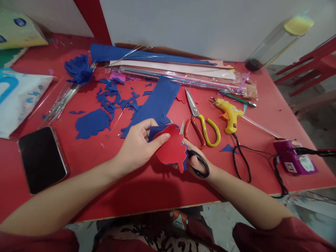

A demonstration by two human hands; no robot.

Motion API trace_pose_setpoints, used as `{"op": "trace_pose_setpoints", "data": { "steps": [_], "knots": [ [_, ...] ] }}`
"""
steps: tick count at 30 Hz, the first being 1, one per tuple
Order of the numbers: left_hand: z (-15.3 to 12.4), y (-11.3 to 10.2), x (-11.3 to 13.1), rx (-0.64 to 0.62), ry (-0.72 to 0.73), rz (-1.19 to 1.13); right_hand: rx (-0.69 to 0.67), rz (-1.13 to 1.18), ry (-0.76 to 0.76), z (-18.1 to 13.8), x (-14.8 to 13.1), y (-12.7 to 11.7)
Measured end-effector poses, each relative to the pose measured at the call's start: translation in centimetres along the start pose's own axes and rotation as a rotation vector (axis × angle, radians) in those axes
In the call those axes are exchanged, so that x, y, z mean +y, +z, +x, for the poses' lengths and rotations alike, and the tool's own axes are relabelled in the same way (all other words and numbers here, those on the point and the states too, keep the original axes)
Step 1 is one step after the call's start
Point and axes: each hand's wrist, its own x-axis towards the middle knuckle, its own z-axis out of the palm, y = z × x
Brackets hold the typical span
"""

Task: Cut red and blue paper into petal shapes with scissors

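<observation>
My left hand (143,143) pinches a red petal-shaped template (170,145) together with a blue sheet (154,131) behind it, thumb flat on the red face. In my right hand (202,159) is a pair of black-handled scissors (200,164), with my thumb through one loop. Their blades are mostly hidden by the template; a tip seems to show near its upper right edge. Blue material peeks out along the template's right and lower edge. A cut blue shape (93,123) with a wavy outline lies left of my hands, beside blue scraps (109,98).
Larger scissors (196,115) with red and yellow handles lie ahead, near a yellow glue gun (228,113) wired to a purple socket box (296,157). A blue strip (157,98), a blue flower (78,69), wire stems (63,101) and a phone (42,159) rest on the red table (126,196).
</observation>
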Motion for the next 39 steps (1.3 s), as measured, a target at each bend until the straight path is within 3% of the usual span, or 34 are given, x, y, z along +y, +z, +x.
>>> {"op": "trace_pose_setpoints", "data": {
  "steps": [9,16,23,39],
  "knots": [
    [-0.2,0.7,-0.8,0.045,-0.038,-0.203,0.086,-0.220,-0.030,0.3,-0.9,0.8],
    [-0.4,1.5,-2.3,0.044,-0.065,-0.414,0.081,-0.176,-0.036,0.0,-0.2,0.7],
    [-0.5,2.5,-2.6,0.104,-0.125,-0.620,0.100,-0.223,-0.037,0.2,-1.2,1.2],
    [-0.7,3.1,-2.8,0.119,-0.181,-0.706,0.130,-0.264,0.056,0.3,-1.8,1.8]
  ]
}}
